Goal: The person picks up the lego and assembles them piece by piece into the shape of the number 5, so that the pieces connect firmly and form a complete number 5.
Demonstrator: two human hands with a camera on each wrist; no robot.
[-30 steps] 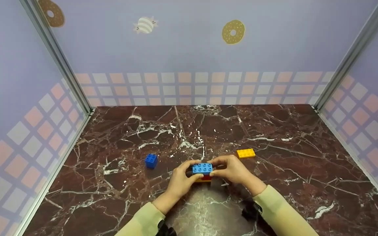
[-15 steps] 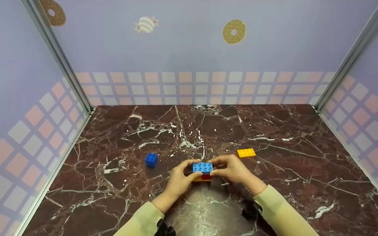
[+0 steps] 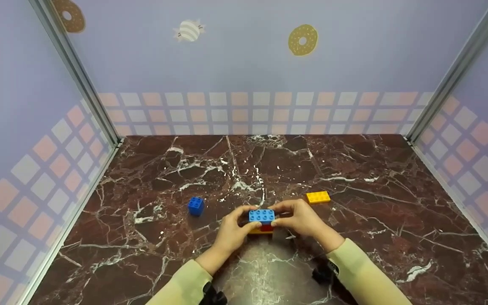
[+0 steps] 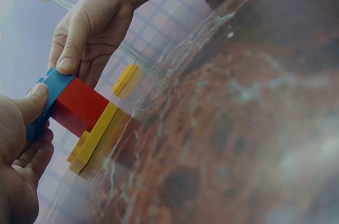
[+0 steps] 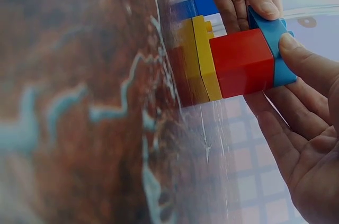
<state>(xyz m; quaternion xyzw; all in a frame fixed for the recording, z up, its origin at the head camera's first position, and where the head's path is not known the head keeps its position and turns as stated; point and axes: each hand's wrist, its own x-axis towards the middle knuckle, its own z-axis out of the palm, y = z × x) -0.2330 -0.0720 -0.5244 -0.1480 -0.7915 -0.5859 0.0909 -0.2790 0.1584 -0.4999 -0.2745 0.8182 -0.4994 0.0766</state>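
Note:
A light blue brick [image 3: 262, 216] with two rows of studs tops a small stack. Beneath it sits a red brick [image 5: 243, 64], narrower than the light blue one. At the bottom a flat yellow brick [image 4: 95, 139] lies on the table. My left hand [image 3: 232, 231] pinches the left end of the light blue brick between thumb and fingers. From the other side, my right hand [image 3: 303, 220] grips its right end, thumb in front and fingers behind. In the head view the hands cover part of the lower bricks.
A dark blue brick [image 3: 195, 206] stands left of the hands. Beyond the right hand lies another flat yellow brick [image 3: 318, 197]. Patterned panels [image 3: 244, 63] enclose the marbled table [image 3: 163, 271] at the back and both sides.

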